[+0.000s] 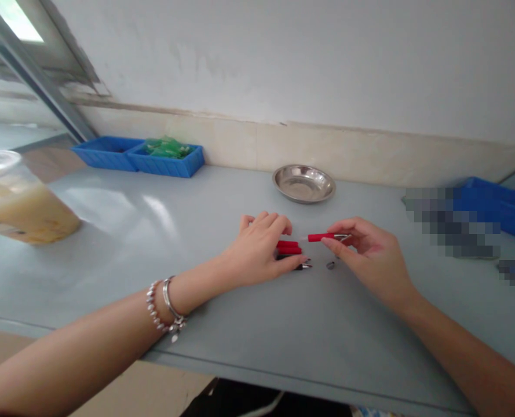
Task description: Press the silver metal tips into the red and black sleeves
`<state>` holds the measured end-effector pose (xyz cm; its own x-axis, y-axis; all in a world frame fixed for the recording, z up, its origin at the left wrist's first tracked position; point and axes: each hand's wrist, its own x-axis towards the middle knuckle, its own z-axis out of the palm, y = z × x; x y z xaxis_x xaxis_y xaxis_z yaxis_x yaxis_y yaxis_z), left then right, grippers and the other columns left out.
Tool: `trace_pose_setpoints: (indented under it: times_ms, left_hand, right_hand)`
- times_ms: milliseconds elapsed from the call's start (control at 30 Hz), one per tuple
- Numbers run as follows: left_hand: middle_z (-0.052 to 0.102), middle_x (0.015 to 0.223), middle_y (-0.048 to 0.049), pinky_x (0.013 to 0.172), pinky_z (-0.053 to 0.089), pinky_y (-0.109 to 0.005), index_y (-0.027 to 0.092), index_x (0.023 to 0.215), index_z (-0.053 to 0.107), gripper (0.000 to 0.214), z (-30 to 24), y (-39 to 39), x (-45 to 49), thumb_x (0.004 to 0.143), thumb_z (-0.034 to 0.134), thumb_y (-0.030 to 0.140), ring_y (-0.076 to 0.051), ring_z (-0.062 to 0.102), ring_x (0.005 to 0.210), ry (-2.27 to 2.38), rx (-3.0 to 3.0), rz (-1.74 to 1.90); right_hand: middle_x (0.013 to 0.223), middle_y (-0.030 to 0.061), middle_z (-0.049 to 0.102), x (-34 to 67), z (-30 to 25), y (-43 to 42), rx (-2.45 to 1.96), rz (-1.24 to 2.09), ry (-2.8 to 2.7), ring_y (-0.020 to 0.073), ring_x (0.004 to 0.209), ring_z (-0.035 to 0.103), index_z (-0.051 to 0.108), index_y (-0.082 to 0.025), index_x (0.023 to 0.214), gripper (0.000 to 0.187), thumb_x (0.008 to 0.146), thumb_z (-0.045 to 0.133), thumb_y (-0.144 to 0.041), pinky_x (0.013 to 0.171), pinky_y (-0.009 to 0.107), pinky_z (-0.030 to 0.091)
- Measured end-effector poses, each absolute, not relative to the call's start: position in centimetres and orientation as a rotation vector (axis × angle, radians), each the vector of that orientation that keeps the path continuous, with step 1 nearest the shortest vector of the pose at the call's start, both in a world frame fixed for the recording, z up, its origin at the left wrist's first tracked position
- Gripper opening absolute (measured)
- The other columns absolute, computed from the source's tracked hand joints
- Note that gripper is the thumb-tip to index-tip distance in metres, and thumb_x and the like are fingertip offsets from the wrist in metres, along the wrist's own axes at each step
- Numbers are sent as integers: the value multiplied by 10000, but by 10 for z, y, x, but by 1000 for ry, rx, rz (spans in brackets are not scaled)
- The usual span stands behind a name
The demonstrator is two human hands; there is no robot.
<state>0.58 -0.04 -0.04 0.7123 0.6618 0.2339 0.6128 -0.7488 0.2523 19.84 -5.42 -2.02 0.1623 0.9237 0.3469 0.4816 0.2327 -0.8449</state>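
Observation:
My right hand (372, 255) pinches a red pen piece (320, 237) with a silver clip end between thumb and fingers, its pale tip pointing left. My left hand (263, 249) curls over a small bunch of pens, its thumb along their near side. Among them are red pens (289, 248) and a black pen (301, 267) with a silver tip; their left ends are hidden under the palm. Between the hands, on the grey table, lies a small dark metallic piece (331, 265). The left wrist wears a bracelet (169, 301).
A round steel dish (304, 184) stands near the wall. Joined blue trays (170, 165) sit back left, one holding green plastic. A large clear tub (22, 202) with yellowish contents is at far left. Another blue tray (496, 202) and blurred-out items (452, 226) lie right.

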Motion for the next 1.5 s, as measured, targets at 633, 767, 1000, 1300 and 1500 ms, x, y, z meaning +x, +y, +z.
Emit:
trace_pose_setpoints:
  times_ms: [633, 767, 1000, 1300, 1500]
  left_hand:
    - [641, 831, 9, 727, 249, -296, 197, 887, 575, 145, 2, -7, 7, 868, 454, 275, -127, 542, 790, 890, 2725, 814]
    - [642, 826, 14, 732, 253, -293, 200, 875, 584, 136, 3, -8, 7, 858, 469, 271, -123, 545, 780, 903, 2704, 802]
    - [635, 794, 17, 732, 256, -293, 194, 868, 587, 160, 4, -6, 7, 871, 438, 253, -114, 537, 731, 868, 2664, 789]
    - [635, 816, 17, 711, 251, -285, 181, 869, 578, 124, 1, -6, 7, 859, 462, 223, -110, 531, 732, 840, 2665, 868]
    - [632, 812, 14, 708, 246, -283, 172, 870, 572, 123, 0, -5, 7, 863, 459, 222, -110, 533, 730, 787, 2678, 882]
  right_hand:
    - [644, 16, 650, 186, -11, -63, -1333, 841, -1369, 123, 576, 582, 556, -183, 759, 202, 753, 585, -383, 536, 233, 430]
    - [569, -2, 598, 187, -8, -65, -1331, 801, -1388, 106, 523, 541, 536, -183, 692, 197, 788, 548, -355, 519, 229, 417]
    - [621, -10, 549, 189, -11, -65, -1272, 605, -1486, 115, 577, 524, 496, -198, 714, 132, 756, 595, -275, 551, 248, 404]
    - [592, -27, 565, 189, -9, -64, -1295, 756, -1469, 113, 550, 516, 461, -204, 833, 178, 798, 532, -363, 520, 240, 379]
    - [633, -27, 535, 190, -11, -64, -1250, 659, -1500, 111, 580, 507, 474, -206, 865, 115, 796, 533, -276, 512, 238, 369]
